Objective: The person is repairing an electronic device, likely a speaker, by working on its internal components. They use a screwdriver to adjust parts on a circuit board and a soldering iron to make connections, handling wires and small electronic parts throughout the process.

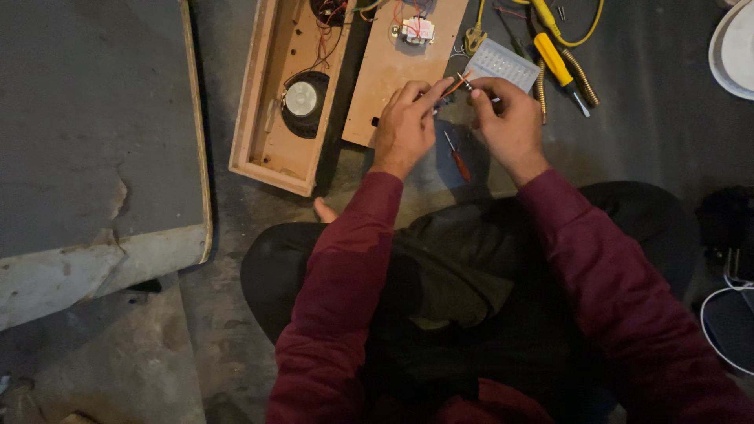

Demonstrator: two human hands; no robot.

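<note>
You are sitting on the floor and holding both hands just in front of the flat wooden panel (404, 67). Your left hand (404, 126) is pinching a thin orange wire (454, 86) between thumb and forefinger — the wire is running up and to the right, toward your right hand (510, 122). That hand is closing its fingertips on a small metal part (470, 85) at the wire's end; what it is exactly, I cannot tell. Both hands are almost touching there. A small red-handled screwdriver (455, 157) is lying on the floor between your wrists — below the panel, nearer to your right hand.
</note>
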